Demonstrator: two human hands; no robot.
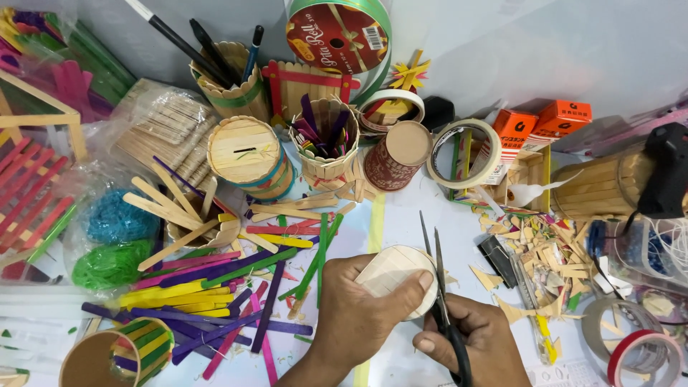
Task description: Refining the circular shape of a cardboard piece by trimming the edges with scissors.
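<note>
My left hand (362, 315) grips a round disc of pale wooden sticks (393, 271), thumb pressed across its lower edge. My right hand (469, 340) holds black-handled scissors (438, 287) whose open blades point up along the disc's right edge. Both hands are at the bottom centre of the head view, above a white table surface (401, 215).
Coloured craft sticks (236, 279) are scattered to the left. Stick-built cups (251, 158) and a red can (393, 156) stand behind. Tape rolls (466, 154), orange boxes (545, 122) and wood offcuts (537, 251) lie right. A cardboard cup (118, 355) sits bottom left.
</note>
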